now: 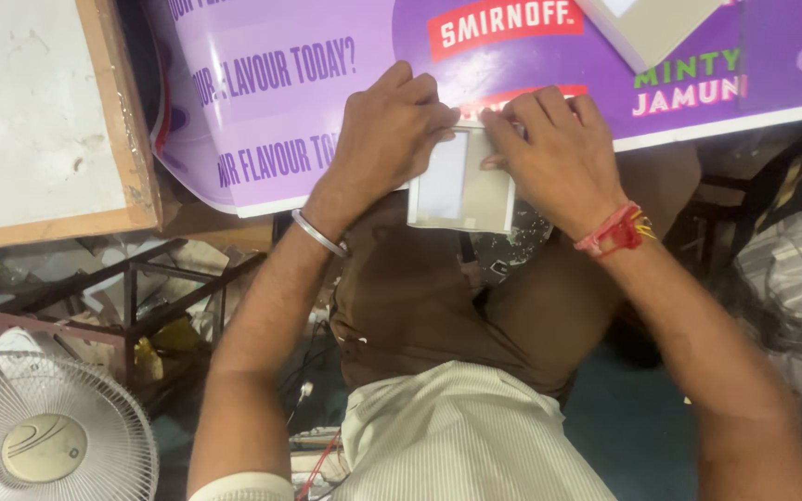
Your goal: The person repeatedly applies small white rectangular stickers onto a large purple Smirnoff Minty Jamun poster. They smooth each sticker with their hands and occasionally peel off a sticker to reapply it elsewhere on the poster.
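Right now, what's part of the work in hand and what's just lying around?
In use:
left hand
right hand
small white-and-grey card, pinched at its top edge
purple printed board under it

Lying about:
white fan
metal frame
wooden-edged white panel

- Purple printed sign sheet (327, 93), white-edged, lying flat across the top, with a red label patch (503, 26).
- Small white-and-beige rectangular card (461, 181) at its near edge.

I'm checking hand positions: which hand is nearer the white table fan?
Left. The left hand rests on the purple poster, on the white table fan's side; the right hand lies farther away.
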